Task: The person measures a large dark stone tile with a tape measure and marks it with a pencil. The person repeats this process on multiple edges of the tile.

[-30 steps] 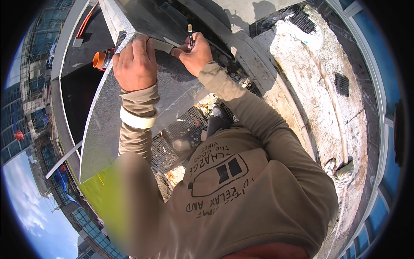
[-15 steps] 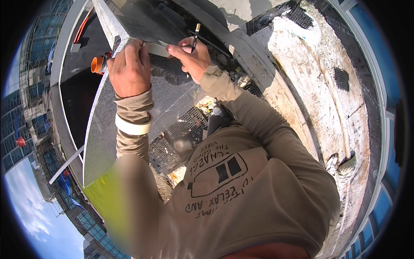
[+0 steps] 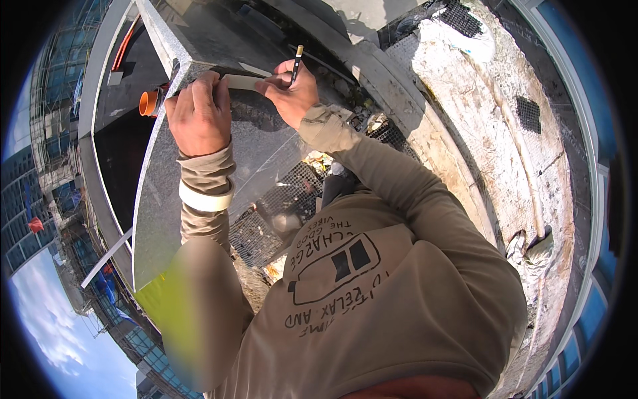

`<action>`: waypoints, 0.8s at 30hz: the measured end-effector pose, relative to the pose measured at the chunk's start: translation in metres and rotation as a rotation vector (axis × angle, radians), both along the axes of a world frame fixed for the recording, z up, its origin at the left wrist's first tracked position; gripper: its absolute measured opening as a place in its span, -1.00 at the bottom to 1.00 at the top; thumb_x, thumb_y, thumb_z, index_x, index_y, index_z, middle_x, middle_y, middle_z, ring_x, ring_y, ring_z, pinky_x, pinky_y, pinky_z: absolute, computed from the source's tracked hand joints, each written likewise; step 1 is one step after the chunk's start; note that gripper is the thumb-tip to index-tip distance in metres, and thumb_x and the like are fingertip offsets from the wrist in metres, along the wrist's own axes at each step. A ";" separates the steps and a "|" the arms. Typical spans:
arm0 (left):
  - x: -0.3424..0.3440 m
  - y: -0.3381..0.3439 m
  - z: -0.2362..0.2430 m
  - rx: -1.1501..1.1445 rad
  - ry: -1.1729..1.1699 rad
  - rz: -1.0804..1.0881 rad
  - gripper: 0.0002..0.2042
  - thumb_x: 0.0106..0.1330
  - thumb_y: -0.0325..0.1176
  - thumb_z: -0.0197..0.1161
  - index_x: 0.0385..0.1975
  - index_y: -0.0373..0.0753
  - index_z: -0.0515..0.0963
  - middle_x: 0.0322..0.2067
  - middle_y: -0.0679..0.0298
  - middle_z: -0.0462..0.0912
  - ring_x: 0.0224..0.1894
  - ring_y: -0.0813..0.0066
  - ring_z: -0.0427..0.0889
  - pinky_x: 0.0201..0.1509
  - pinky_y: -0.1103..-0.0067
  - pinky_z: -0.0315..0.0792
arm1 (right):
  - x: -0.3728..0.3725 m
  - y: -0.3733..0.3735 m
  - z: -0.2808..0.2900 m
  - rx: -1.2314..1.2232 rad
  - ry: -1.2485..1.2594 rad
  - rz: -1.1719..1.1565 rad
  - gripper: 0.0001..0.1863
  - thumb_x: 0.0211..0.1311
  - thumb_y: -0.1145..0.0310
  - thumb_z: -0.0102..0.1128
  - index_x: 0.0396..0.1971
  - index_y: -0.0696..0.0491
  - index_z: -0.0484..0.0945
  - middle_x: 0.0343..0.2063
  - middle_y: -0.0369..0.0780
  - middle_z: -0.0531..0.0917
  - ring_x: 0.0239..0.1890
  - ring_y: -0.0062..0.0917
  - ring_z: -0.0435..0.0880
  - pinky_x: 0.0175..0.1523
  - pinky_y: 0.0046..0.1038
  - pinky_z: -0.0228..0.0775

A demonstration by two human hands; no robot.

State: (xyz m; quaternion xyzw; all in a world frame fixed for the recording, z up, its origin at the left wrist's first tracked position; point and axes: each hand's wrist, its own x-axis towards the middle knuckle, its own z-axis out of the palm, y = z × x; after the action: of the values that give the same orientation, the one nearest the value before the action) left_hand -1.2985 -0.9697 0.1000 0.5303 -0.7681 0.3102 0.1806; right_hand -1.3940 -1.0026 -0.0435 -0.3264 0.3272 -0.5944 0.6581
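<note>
My left hand (image 3: 201, 121) is closed at the corner of a grey speckled stone slab (image 3: 156, 206), its fingertips on one end of a strip of pale tape (image 3: 244, 82). The strip runs along the slab's face to my right hand (image 3: 296, 98), which pinches its other end. A dark pencil (image 3: 296, 64) with a tan end stands up between the fingers of that hand. Around my left forearm sits a cream-coloured roll of tape (image 3: 207, 198). My fingers hide how much of the strip sticks to the stone.
Left of the slab, an orange pipe end (image 3: 148, 103) pokes out beside a dark hollow. Below lies black plastic mesh (image 3: 247, 234) with rubble. A stone kerb (image 3: 405, 110) curves past on the right, beside a white dusty sheet (image 3: 458, 80) with mesh scraps. Scaffolding (image 3: 63, 113) rises far left.
My right hand has shifted slightly left and down, and the pencil in it stands more upright. The strip still spans my two hands. My left hand stays at the slab's corner.
</note>
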 end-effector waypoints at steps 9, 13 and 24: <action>0.000 -0.002 -0.003 -0.005 -0.068 0.031 -0.80 0.12 -0.38 0.40 -0.30 -0.13 0.54 -0.50 0.42 0.61 -0.47 0.48 0.58 -0.29 0.48 0.27 | 0.006 -0.004 -0.004 0.009 0.125 -0.035 -0.59 0.01 0.50 0.48 -0.26 0.17 0.36 -0.50 -0.23 0.66 -0.48 -0.69 0.60 -0.36 -0.58 0.45; 0.000 -0.003 -0.004 -0.003 -0.059 0.038 -0.81 0.13 -0.37 0.39 -0.31 -0.12 0.54 -0.52 0.41 0.59 -0.48 0.47 0.57 -0.30 0.48 0.27 | 0.005 -0.003 -0.003 0.021 0.102 -0.026 -0.56 -0.02 0.47 0.50 -0.27 0.17 0.35 -0.53 -0.26 0.60 -0.50 -0.67 0.56 -0.38 -0.53 0.47; -0.003 -0.003 -0.005 -0.014 -0.061 0.058 -0.83 0.14 -0.37 0.39 -0.33 -0.12 0.53 -0.53 0.42 0.58 -0.49 0.47 0.57 -0.31 0.48 0.25 | 0.009 -0.004 -0.005 0.035 0.107 -0.044 -0.57 -0.01 0.45 0.50 -0.29 0.16 0.35 -0.55 -0.27 0.61 -0.52 -0.70 0.54 -0.40 -0.55 0.44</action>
State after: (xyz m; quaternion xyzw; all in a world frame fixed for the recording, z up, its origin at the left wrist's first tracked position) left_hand -1.3012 -0.9730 0.0950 0.5414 -0.7554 0.3367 0.1515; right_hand -1.3850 -1.0063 -0.0486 -0.3387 0.3795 -0.5846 0.6321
